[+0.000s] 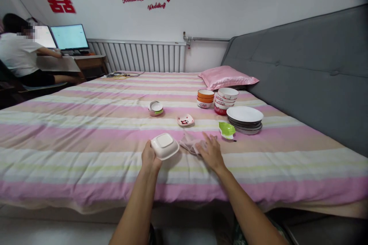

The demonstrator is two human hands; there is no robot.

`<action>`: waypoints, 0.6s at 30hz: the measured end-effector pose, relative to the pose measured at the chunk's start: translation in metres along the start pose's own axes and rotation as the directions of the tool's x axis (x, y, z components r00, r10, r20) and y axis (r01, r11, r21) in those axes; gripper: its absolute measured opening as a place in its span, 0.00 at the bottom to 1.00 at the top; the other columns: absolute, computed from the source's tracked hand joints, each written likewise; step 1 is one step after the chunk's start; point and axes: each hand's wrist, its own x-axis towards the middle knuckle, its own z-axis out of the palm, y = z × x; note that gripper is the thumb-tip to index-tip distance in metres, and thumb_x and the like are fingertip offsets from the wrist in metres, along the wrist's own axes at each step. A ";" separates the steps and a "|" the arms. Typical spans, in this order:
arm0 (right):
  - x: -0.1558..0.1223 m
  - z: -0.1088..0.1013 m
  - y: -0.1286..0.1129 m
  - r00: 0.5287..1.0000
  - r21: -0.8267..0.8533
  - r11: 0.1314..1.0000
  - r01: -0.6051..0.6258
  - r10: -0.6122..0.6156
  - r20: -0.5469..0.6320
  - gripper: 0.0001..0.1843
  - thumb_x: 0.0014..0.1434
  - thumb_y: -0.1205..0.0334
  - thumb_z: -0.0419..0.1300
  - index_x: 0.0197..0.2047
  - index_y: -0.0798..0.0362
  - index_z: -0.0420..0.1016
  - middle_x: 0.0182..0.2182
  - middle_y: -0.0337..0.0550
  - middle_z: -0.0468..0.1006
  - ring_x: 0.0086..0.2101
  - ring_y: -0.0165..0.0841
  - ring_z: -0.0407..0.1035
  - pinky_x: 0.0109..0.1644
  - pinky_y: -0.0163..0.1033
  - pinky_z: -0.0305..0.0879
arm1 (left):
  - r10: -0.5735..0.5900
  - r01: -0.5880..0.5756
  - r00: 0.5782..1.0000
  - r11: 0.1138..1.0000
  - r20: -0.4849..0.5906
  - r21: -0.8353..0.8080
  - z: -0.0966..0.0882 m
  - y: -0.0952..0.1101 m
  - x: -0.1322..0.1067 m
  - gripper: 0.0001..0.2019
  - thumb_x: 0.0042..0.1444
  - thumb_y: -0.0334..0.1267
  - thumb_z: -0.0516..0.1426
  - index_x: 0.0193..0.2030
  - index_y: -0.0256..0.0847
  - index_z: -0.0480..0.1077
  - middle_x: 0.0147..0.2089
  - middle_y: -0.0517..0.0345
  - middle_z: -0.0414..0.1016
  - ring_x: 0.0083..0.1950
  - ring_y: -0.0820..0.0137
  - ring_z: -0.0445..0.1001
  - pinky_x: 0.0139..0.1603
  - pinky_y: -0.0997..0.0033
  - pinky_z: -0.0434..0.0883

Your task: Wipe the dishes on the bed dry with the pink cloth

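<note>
My left hand point(151, 157) grips a small white square dish point(165, 146) by its left edge, with the underside and foot ring turned towards me. To its right, my right hand point(211, 151) has its fingers spread over a crumpled pale pink cloth point(190, 143) on the bed; the fingertips touch or nearly touch it. Just beyond the cloth lies a small square dish with a red and dark print point(185, 120). A green leaf-shaped dish point(227, 130) rests right of my right hand.
Stacked plates point(245, 114), patterned bowls point(228, 93) and orange bowls point(205, 94) stand at the right, before a pink pillow point(227, 76). Small nested dishes point(156, 107) sit left of centre on the striped bedspread point(86, 130). A grey headboard point(304, 57) borders the right. A person point(21, 53) sits far left.
</note>
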 end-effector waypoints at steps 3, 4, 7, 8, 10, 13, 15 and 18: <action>-0.015 0.007 -0.007 0.986 -0.138 0.981 0.138 -0.123 0.116 0.30 0.56 0.42 0.53 0.58 0.46 0.65 0.55 0.53 0.66 0.57 0.50 0.56 0.58 0.56 0.51 | 0.006 -0.005 1.000 1.000 -0.017 0.017 -0.004 0.011 0.000 0.11 0.57 0.31 0.49 0.43 0.32 0.70 0.28 0.56 0.74 0.31 0.69 0.74 0.39 0.68 0.73; -0.019 0.009 -0.008 0.984 -0.163 0.974 0.157 -0.142 0.104 0.29 0.57 0.43 0.53 0.58 0.46 0.65 0.54 0.52 0.67 0.56 0.48 0.57 0.58 0.55 0.51 | 0.010 -0.010 1.000 1.000 -0.019 0.017 -0.006 0.015 0.000 0.11 0.57 0.30 0.49 0.42 0.33 0.70 0.28 0.56 0.74 0.31 0.69 0.74 0.39 0.68 0.73; -0.024 0.010 -0.010 0.985 -0.194 0.966 0.172 -0.167 0.041 0.25 0.59 0.46 0.51 0.57 0.47 0.66 0.51 0.49 0.70 0.54 0.44 0.59 0.58 0.52 0.51 | 0.024 -0.023 0.999 1.000 -0.035 0.015 -0.011 0.024 0.002 0.12 0.56 0.31 0.49 0.42 0.34 0.71 0.28 0.57 0.74 0.31 0.70 0.74 0.41 0.69 0.72; -0.025 0.010 -0.010 0.985 -0.198 0.965 0.174 -0.171 0.030 0.24 0.60 0.47 0.51 0.56 0.47 0.67 0.50 0.49 0.70 0.53 0.43 0.60 0.58 0.50 0.51 | 0.023 -0.022 0.999 1.000 -0.042 0.015 -0.013 0.025 0.003 0.12 0.56 0.31 0.49 0.42 0.34 0.71 0.29 0.57 0.74 0.32 0.69 0.74 0.41 0.68 0.72; -0.025 0.009 -0.010 0.984 -0.205 0.963 0.175 -0.175 0.021 0.23 0.60 0.48 0.51 0.55 0.47 0.67 0.49 0.48 0.71 0.52 0.42 0.61 0.58 0.49 0.51 | 0.007 -0.006 0.999 1.000 -0.050 0.018 -0.017 0.023 0.005 0.13 0.55 0.31 0.49 0.42 0.33 0.72 0.30 0.55 0.75 0.34 0.67 0.75 0.42 0.65 0.73; -0.026 0.009 -0.011 0.985 -0.210 0.963 0.170 -0.168 0.029 0.23 0.60 0.48 0.50 0.55 0.48 0.68 0.49 0.48 0.71 0.52 0.41 0.61 0.59 0.47 0.50 | -0.036 0.037 0.998 0.999 -0.045 0.034 -0.025 0.015 0.006 0.14 0.55 0.32 0.48 0.42 0.34 0.72 0.32 0.53 0.75 0.37 0.63 0.76 0.43 0.59 0.73; -0.027 0.009 -0.011 0.987 -0.211 0.964 0.161 -0.158 0.032 0.23 0.61 0.48 0.50 0.55 0.49 0.68 0.50 0.48 0.71 0.53 0.40 0.60 0.59 0.47 0.49 | -0.050 0.051 0.998 0.998 -0.041 0.046 -0.030 0.009 0.005 0.14 0.56 0.35 0.48 0.43 0.35 0.72 0.33 0.53 0.76 0.38 0.62 0.76 0.43 0.56 0.72; -0.029 0.009 -0.012 0.989 -0.214 0.966 0.145 -0.144 0.023 0.23 0.61 0.48 0.49 0.55 0.50 0.68 0.51 0.49 0.71 0.53 0.40 0.60 0.59 0.46 0.49 | -0.048 0.050 0.998 0.997 -0.031 0.059 -0.038 0.003 0.003 0.14 0.57 0.38 0.49 0.44 0.37 0.71 0.35 0.53 0.76 0.39 0.62 0.76 0.44 0.55 0.72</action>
